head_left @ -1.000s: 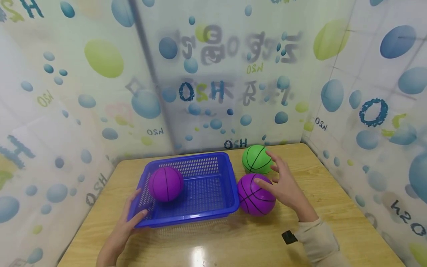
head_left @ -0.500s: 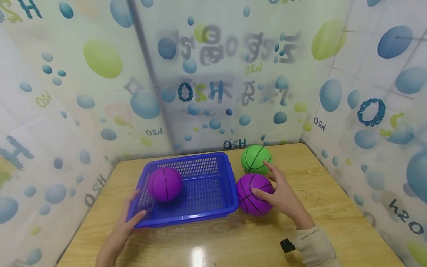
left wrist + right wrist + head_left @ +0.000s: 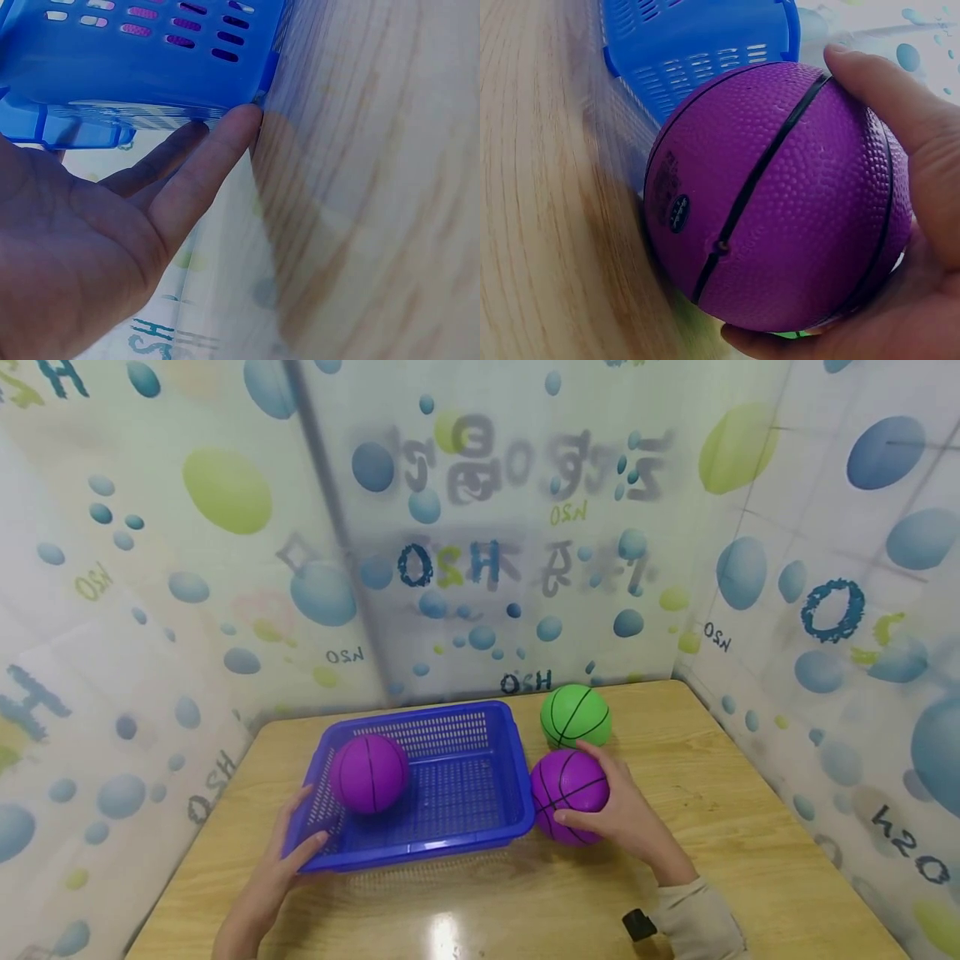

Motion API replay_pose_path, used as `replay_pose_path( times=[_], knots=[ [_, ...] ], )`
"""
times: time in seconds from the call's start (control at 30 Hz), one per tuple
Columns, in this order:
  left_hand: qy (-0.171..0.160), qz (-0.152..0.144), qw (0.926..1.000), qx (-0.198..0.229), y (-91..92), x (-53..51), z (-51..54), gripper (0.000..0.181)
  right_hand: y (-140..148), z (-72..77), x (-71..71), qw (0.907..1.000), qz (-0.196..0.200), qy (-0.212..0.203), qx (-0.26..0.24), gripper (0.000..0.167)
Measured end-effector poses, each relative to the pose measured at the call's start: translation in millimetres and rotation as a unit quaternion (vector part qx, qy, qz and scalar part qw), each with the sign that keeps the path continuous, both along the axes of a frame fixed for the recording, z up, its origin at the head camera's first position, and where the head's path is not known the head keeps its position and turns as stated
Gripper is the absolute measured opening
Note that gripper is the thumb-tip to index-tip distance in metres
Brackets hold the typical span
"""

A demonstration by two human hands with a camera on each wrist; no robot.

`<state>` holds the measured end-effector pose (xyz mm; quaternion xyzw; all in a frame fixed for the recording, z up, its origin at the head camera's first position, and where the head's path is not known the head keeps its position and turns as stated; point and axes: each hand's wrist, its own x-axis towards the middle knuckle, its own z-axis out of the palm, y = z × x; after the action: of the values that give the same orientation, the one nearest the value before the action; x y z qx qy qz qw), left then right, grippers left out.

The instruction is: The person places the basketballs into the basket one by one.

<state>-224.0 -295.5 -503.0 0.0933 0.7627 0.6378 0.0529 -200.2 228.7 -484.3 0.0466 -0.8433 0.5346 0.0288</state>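
Observation:
A purple basketball [image 3: 370, 774] sits inside the blue plastic basket [image 3: 431, 842], toward its left end. My left hand [image 3: 262, 877] holds the basket's left side near the front corner; the thumb lies over the rim and the fingers touch the outer wall. A second purple basketball [image 3: 566, 789] stands on the table against the basket's right side. Around its right side, my right hand [image 3: 633, 818] grips this ball, thumb in front and fingers behind. In the right wrist view the ball [image 3: 780, 202] shows its valve and a small dark logo.
Right behind the gripped ball is a green basketball [image 3: 575, 717]. Everything stands on a light wooden table [image 3: 480, 910]. A patterned curtain [image 3: 480, 527] rises behind the table and along both sides. A black strap end [image 3: 638, 925] hangs by the right sleeve.
My right hand has come down and left from above the balls and closed around the purple basketball beside the basket. The left hand stays on the basket; the view shifts slightly.

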Motion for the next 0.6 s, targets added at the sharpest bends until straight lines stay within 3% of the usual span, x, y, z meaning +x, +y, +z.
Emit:
replay_pose_path(
  times=[0.3, 0.6],
  knots=[
    [0.0, 0.004, 1.0, -0.001, 0.0, 1.8, -1.1, 0.075, 2.2, -3.5, -0.7, 0.9994, 0.028, 0.015, -0.011, 0.121],
    [-0.005, 0.007, 1.0, 0.001, 1.5, 0.0, 0.2, 0.075, 7.9, -4.5, 0.0, 0.9989, 0.024, -0.024, -0.034, 0.118]
  ],
)
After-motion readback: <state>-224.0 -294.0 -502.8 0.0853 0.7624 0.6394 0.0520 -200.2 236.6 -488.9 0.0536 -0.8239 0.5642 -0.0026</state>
